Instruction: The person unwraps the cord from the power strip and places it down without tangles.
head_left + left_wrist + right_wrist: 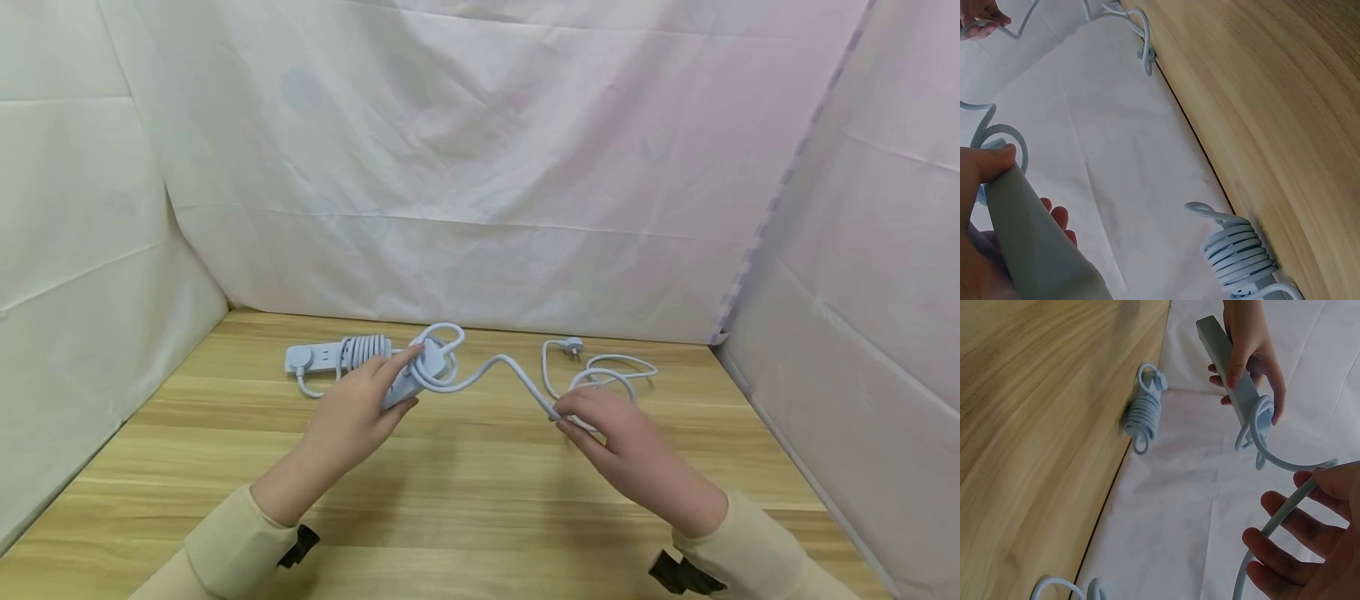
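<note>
My left hand (352, 417) grips a white power strip (403, 388), held up off the table and tilted. In the left wrist view, the thumb lies along the strip's plain back (1035, 231) and fingertips show behind it. A loop of the strip's white cord (517, 372) circles its far end, then runs across to my right hand (618, 433). That hand pinches the cord between thumb and index finger; in the right wrist view, the cord (1282, 514) also passes across the other fingers. Beyond the right hand, the slack ends in a plug (573, 345) with its prongs showing.
A second power strip (324, 357), wound with its own coiled cord (366, 350), lies at the table's back left. Loose cord loops (622, 360) lie at the back right. White cloth (480, 167) walls the wooden table (480, 517) at the back and both sides.
</note>
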